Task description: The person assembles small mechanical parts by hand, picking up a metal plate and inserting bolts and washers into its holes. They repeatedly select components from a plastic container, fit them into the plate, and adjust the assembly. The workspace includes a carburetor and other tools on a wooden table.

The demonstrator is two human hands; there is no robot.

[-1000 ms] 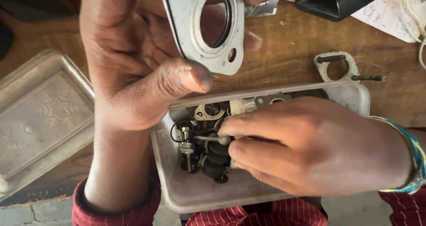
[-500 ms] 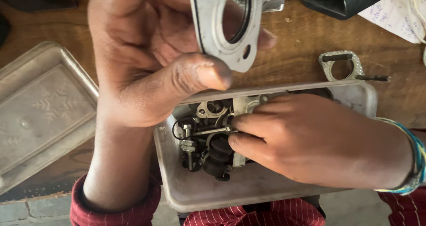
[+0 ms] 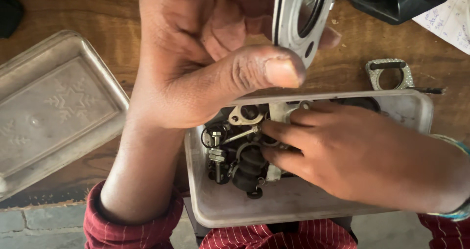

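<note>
Head view, from left to right: a rectangular grey metal lid with an embossed star pattern [image 3: 54, 112] lies flat on the brown wooden counter [image 3: 112, 29]. Beside it the left hand [image 3: 196, 68] is raised toward the camera, thumb pressed against the edge of a flat grey metal gasket plate with a large round opening [image 3: 298, 21], the fingers curled behind it, so the plate is pinched upright between thumb and fingers. Below, a shallow rectangular grey metal tray [image 3: 293, 205] sits at the near counter edge, holding a cluster of small black and silver engine parts [image 3: 235, 156]: bolts, springs, a rubber piece and a small flange. The right hand [image 3: 362, 156] rests inside the tray, fingertips bent onto these parts; whether it actually grips one I cannot tell, as the fingers hide the contact. Beyond the tray's far rim lies a small grey metal gasket with a rounded opening [image 3: 389, 74], and a black plastic part [image 3: 396, 2] sits at the top right.
</note>
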